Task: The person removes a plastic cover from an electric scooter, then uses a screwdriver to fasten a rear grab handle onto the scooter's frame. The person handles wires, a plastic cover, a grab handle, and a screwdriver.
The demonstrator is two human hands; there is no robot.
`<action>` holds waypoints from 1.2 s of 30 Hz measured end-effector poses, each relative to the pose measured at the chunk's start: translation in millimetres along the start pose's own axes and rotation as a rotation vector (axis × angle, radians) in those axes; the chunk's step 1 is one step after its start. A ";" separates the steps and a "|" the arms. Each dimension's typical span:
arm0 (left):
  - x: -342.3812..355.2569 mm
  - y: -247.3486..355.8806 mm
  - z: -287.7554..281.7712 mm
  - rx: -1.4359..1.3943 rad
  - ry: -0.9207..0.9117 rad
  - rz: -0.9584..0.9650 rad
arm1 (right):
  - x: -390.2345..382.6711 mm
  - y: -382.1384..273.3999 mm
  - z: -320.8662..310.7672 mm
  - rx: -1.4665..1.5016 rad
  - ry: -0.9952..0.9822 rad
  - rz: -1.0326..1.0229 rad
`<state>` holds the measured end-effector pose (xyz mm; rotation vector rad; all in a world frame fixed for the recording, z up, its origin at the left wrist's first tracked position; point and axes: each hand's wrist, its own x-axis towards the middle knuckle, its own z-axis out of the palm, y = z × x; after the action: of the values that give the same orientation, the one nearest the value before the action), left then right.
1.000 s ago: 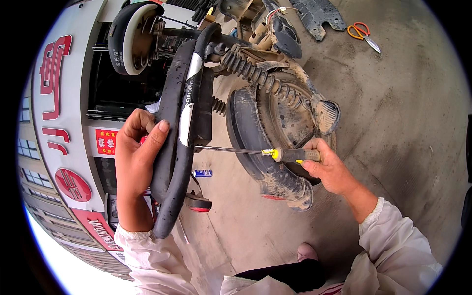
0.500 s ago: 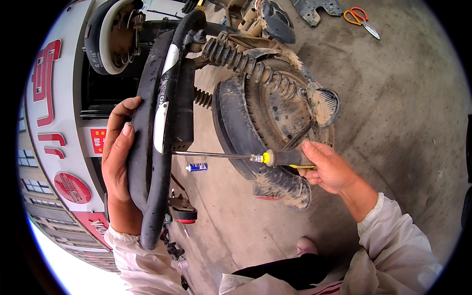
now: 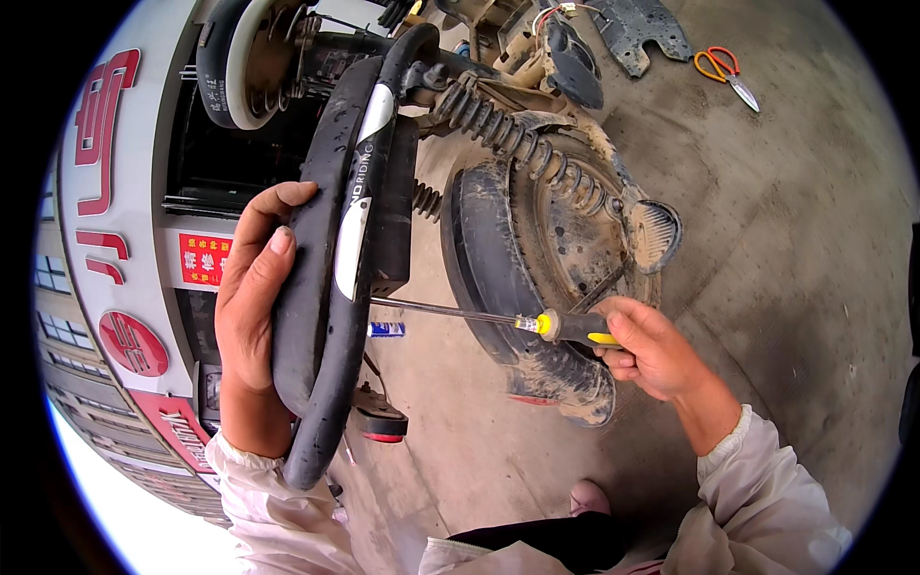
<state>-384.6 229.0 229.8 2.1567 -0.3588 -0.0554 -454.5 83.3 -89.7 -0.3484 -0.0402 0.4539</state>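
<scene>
A dusty two-wheeled vehicle lies on its side, its long black padded seat [image 3: 311, 240] standing upright on the left. My left hand [image 3: 251, 307] is wrapped over the seat's outer face, thumb and fingers pressed on it. A black curved tube [image 3: 326, 412] with a white panel runs along the seat's right side. In my right hand [image 3: 647, 353] is a long screwdriver [image 3: 575, 327] with a black and yellow handle. Its shaft points left, level, to the seat's underside behind the tube. The tip is hidden there.
A muddy rear wheel with black fender [image 3: 484, 259] and a coil spring [image 3: 522, 144] stand beyond the screwdriver. Orange-handled scissors [image 3: 730, 77] and a grey plate [image 3: 642, 34] lie on the concrete floor. A blue can [image 3: 386, 330] lies behind the shaft. A shopfront [image 3: 144, 230] rises left.
The vehicle and floor objects have shifted right in the picture as the view moved. The blue can is now partly covered by the tube. Both hands keep their holds.
</scene>
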 end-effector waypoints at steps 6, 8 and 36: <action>-0.4 -1.1 1.4 -0.004 0.006 0.001 | -1.6 1.6 2.2 -0.143 0.069 -0.105; -2.3 -0.9 -0.5 0.013 0.003 0.006 | 4.3 -2.0 -3.4 -0.017 -0.038 0.067; -2.6 0.4 0.8 0.053 0.031 -0.002 | -3.5 2.1 -4.8 0.060 -0.021 0.060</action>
<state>-387.3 228.9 229.4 2.2075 -0.3435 -0.0138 -458.0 82.0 -94.8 -0.2865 -0.0369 0.5177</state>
